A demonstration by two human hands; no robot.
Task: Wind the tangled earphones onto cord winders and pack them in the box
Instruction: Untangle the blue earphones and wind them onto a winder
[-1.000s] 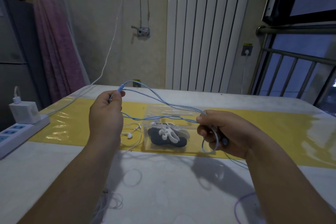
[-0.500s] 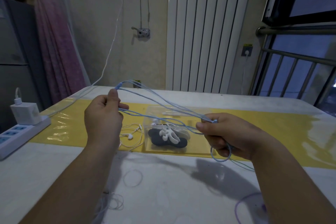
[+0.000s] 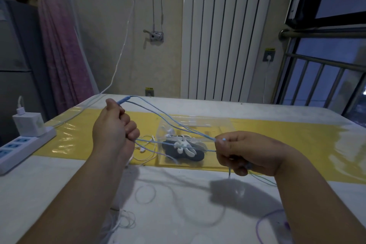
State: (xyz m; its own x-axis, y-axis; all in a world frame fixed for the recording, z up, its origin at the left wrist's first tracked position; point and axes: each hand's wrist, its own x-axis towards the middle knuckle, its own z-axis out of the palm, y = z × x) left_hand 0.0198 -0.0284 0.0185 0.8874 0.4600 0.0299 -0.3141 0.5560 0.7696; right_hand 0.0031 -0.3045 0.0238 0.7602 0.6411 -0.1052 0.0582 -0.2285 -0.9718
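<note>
At the far left, a white power strip (image 3: 21,150) lay on the worktop (image 3: 59,184) with a white charger (image 3: 29,125) plugged into it. Your left hand (image 3: 112,130) was raised above the yellow mat (image 3: 297,140), its fingers (image 3: 131,131) clenched round the blue earphones (image 3: 168,123), with one thicker blue end sticking out past the thumb. From there several blue strands ran taut to the right, above the worktop. Under your left forearm, near the front edge, a thin white cord (image 3: 126,222) lay in loose loops. Just right of that hand, white earphones (image 3: 146,144) lay loose on the mat. Beside them stood the clear box (image 3: 223,125), on the mat between your two hands and behind the blue strands; inside it lay a white cord winder (image 3: 183,145) on top of a dark winder (image 3: 198,155). Your right hand (image 3: 249,152) pinched the blue strands together between thumb and forefinger, the other fingers curled round more of the cord, which trailed down from the hand to the worktop. At the lower right a purple cord (image 3: 261,222) curved across the worktop.
</note>
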